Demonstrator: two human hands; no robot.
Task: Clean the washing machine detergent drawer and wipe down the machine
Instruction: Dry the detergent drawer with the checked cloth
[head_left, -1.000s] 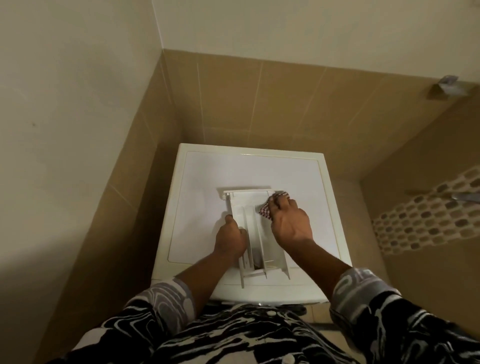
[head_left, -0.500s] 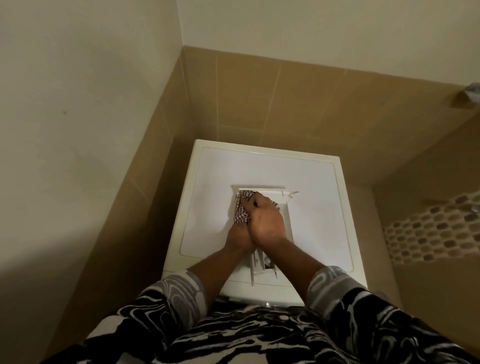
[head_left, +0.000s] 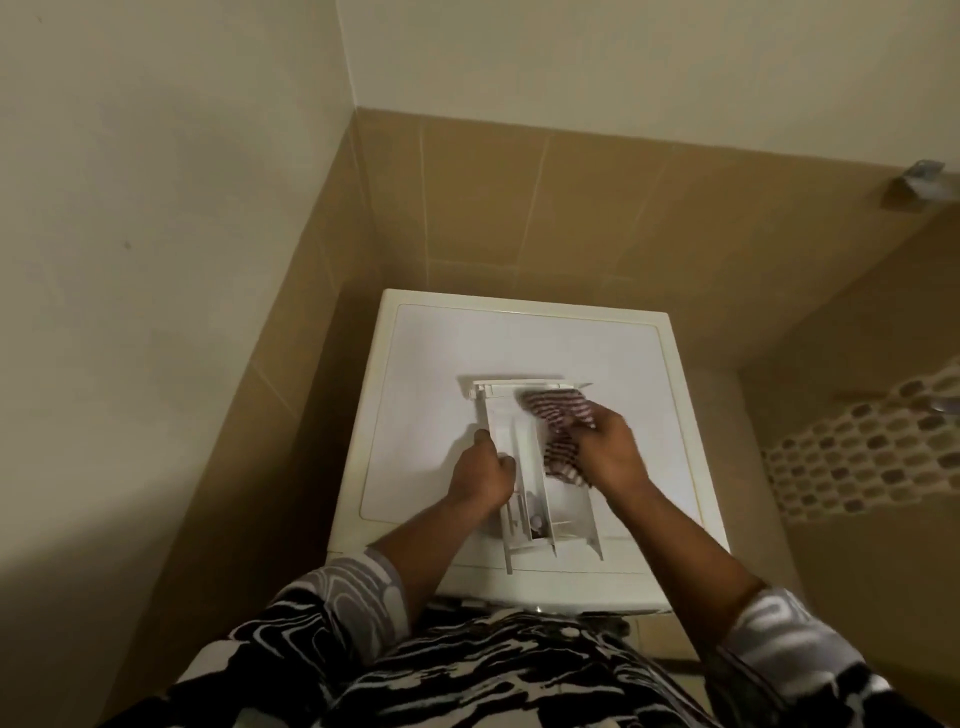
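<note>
Standing over the washer (head_left: 441, 364), the person leans in, black-and-white patterned sleeves (head_left: 358, 592) lowest in view and both bare forearms reaching up onto the white lid. The drawer (head_left: 519, 457) lies flat on that lid, out of the machine, its long side running away from the person and its near end close to the lid's front edge; inside, dividers split it into narrow channels, and something small and pale sits in the near part, too dim to make out. The left hand (head_left: 480, 478) is clenched around the drawer's left wall, thumb along the outside, pinning it down. The right hand (head_left: 605, 449) grips a red-and-white checked cloth (head_left: 558, 421), fingers curled into the bunched fabric, which is pressed into the right side of the drawer near its far end; the cloth is blurred. Beyond the drawer the lid is bare up to its back edge, which sits close to a tan tiled wall (head_left: 519, 208). Cream paint covers the wall above the tiles and to the left. Off to the right a band of mosaic tiles (head_left: 857, 457) crosses another tan wall, and a small metal fitting (head_left: 919, 182) sticks out high up.
</note>
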